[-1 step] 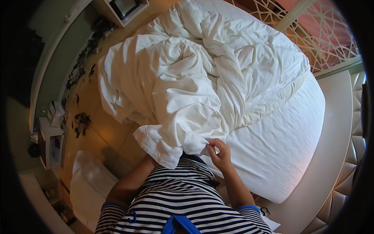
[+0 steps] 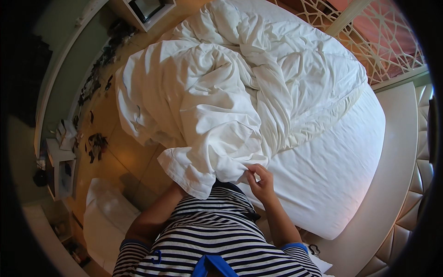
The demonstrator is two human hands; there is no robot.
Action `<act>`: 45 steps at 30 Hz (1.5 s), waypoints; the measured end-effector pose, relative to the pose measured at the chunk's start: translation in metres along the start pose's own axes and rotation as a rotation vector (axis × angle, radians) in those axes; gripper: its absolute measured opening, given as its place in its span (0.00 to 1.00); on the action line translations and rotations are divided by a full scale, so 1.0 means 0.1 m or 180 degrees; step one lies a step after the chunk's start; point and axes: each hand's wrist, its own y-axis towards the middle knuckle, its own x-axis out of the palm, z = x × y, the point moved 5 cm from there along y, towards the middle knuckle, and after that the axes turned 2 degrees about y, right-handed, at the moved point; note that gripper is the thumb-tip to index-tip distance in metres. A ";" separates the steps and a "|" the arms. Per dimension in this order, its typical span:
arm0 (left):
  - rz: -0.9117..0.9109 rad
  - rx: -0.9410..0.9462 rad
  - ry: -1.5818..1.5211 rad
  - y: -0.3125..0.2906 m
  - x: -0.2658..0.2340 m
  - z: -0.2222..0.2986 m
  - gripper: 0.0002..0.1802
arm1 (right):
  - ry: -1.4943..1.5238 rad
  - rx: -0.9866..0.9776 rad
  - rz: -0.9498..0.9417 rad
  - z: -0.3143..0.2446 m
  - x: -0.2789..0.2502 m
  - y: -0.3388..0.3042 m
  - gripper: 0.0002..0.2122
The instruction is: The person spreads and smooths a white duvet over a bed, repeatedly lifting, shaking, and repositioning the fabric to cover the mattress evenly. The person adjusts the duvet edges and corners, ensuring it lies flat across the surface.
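A rumpled white duvet cover [image 2: 217, 111] is heaped over the bed and hangs off its left side toward me. My right hand [image 2: 261, 182] is closed, with thumb and fingers pinching the cover's near edge in front of my waist. From the lower left comes my left forearm [image 2: 154, 214]; the hand at its end is hidden beneath the loose flat corner of the cover, so its fingers do not show. A cream padded edge [image 2: 323, 121] lies along the heap's right side, on the white fitted sheet [image 2: 332, 171].
The pale bed frame [image 2: 400, 152] and quilted headboard [image 2: 421, 171] stand at the right. A white lattice screen [image 2: 387, 41] is at the far right. Dark scraps [image 2: 97, 144] litter the tiled floor. White cloth [image 2: 104, 221] lies lower left, near a small white cabinet [image 2: 62, 173].
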 end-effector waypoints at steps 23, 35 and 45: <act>-0.1309 0.0582 0.0529 0.05 0.00 0.41 0.18 | 0.1196 0.0944 0.0998 0.40 -0.17 -0.42 0.03; 0.0320 0.0365 0.3217 0.21 0.07 -0.34 0.29 | 0.4921 0.2643 0.1141 0.68 0.32 -0.21 0.02; -0.0962 0.0924 0.0234 0.15 0.08 0.70 0.24 | 0.4007 0.1713 0.1385 0.62 0.01 -0.19 0.06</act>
